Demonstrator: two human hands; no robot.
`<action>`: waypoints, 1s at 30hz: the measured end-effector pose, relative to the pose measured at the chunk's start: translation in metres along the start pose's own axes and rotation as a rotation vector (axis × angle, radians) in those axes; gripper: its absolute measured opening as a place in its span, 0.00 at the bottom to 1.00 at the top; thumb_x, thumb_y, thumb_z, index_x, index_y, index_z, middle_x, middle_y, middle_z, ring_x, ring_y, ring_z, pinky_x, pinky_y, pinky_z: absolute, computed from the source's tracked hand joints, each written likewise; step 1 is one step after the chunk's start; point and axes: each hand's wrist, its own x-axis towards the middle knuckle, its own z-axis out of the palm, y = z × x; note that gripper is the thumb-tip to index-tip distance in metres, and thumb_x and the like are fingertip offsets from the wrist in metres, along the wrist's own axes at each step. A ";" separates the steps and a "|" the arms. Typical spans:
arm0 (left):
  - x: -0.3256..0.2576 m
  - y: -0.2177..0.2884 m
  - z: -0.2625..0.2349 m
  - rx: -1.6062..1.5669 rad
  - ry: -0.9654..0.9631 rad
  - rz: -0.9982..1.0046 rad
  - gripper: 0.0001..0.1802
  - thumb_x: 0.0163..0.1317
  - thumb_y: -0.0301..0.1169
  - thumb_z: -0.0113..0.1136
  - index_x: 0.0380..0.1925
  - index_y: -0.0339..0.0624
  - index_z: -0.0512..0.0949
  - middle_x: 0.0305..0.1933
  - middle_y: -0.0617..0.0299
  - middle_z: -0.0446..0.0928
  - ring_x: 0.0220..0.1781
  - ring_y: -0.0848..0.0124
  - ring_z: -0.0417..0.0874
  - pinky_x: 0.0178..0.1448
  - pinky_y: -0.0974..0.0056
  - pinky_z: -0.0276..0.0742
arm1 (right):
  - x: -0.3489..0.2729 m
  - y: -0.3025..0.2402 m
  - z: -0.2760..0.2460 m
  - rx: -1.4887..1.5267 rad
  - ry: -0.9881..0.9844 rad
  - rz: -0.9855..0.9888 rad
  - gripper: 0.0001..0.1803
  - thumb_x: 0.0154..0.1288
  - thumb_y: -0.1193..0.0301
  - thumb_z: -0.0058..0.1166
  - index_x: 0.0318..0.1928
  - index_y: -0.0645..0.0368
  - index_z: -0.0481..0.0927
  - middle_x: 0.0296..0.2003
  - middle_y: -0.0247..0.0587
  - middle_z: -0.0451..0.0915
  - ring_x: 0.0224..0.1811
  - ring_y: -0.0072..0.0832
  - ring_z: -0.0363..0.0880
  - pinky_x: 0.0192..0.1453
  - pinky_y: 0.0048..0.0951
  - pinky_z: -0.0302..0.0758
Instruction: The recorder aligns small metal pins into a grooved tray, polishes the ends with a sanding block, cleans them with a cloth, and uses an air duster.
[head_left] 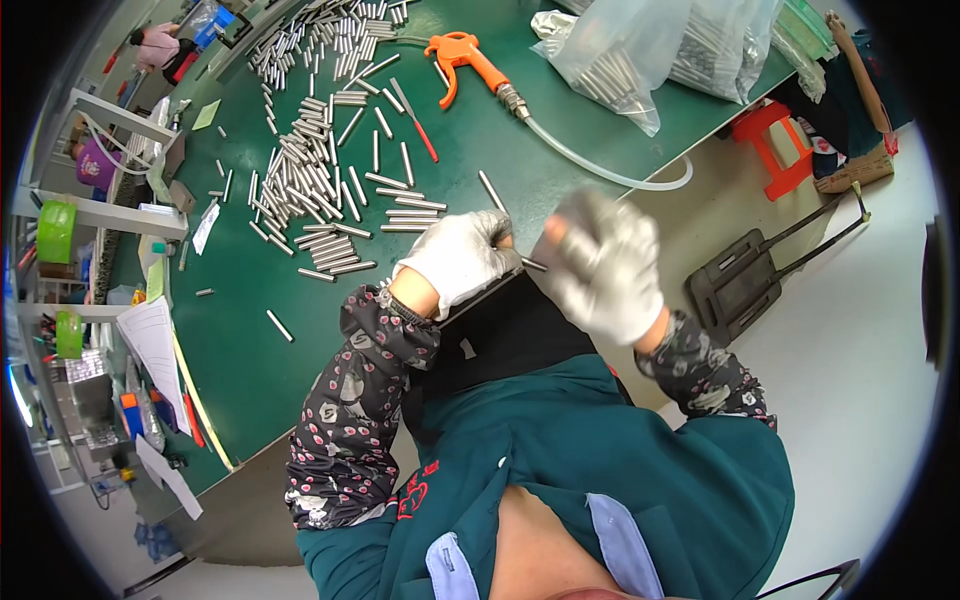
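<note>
A thin metal rod (532, 264) sits between the two gloved hands at the table's near edge, just above the person's lap. The left hand (462, 258), in a white glove, is curled shut around one end of it, fingers folded in over the rod. The right hand (603, 268), also gloved, is blurred; it looks bunched into a loose fist at the rod's other end, but whether it actually grips the rod cannot be told. Both forearms wear dark patterned sleeves (355, 410) over a teal jacket (620, 450). A black apron (510, 335) lies across the lap under the hands. Beyond the left hand, on the green table (240, 340), lie many more short rods: a dense pile (300, 190) running away from the person, a few neat rows (405, 210) near the hand, and one stray (280, 326) lying alone closer in. Farther off rest an orange air gun (465, 58) with a clear hose (600, 170) curving to the table's edge, and clear bags (650, 50) full of rods. A red stool (775, 145) stands on the floor to the right.
</note>
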 end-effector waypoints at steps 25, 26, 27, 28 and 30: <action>-0.004 0.000 0.002 0.028 -0.008 0.014 0.08 0.49 0.25 0.62 0.27 0.38 0.73 0.22 0.61 0.71 0.27 0.72 0.71 0.35 0.68 0.70 | 0.005 0.008 -0.006 0.104 0.080 -0.142 0.26 0.40 0.65 0.60 0.47 0.50 0.79 0.49 0.51 0.73 0.47 0.45 0.75 0.43 0.43 0.69; -0.003 -0.005 0.005 0.007 0.029 0.056 0.08 0.49 0.26 0.62 0.27 0.38 0.73 0.22 0.61 0.71 0.27 0.72 0.71 0.35 0.68 0.70 | 0.001 0.000 -0.004 0.152 0.037 -0.200 0.26 0.40 0.65 0.61 0.47 0.50 0.79 0.49 0.52 0.73 0.46 0.46 0.76 0.43 0.42 0.69; -0.002 -0.008 0.007 -0.014 0.066 0.097 0.08 0.49 0.26 0.62 0.26 0.38 0.72 0.22 0.61 0.71 0.26 0.72 0.71 0.35 0.68 0.71 | -0.004 -0.007 -0.001 0.200 -0.006 -0.258 0.27 0.39 0.65 0.61 0.47 0.51 0.78 0.48 0.52 0.73 0.45 0.46 0.76 0.44 0.42 0.69; -0.004 -0.001 0.004 -0.014 0.020 0.021 0.08 0.49 0.26 0.62 0.26 0.38 0.72 0.22 0.60 0.72 0.27 0.72 0.71 0.35 0.67 0.71 | -0.003 0.004 0.005 0.223 -0.003 -0.249 0.27 0.40 0.65 0.61 0.47 0.51 0.78 0.48 0.52 0.73 0.45 0.45 0.76 0.44 0.42 0.70; -0.006 0.000 0.003 0.014 0.024 0.034 0.08 0.49 0.30 0.61 0.27 0.41 0.74 0.25 0.56 0.75 0.30 0.63 0.75 0.37 0.62 0.73 | 0.000 0.018 0.001 0.004 0.057 -0.094 0.28 0.39 0.65 0.61 0.48 0.51 0.78 0.49 0.50 0.73 0.47 0.45 0.75 0.46 0.42 0.68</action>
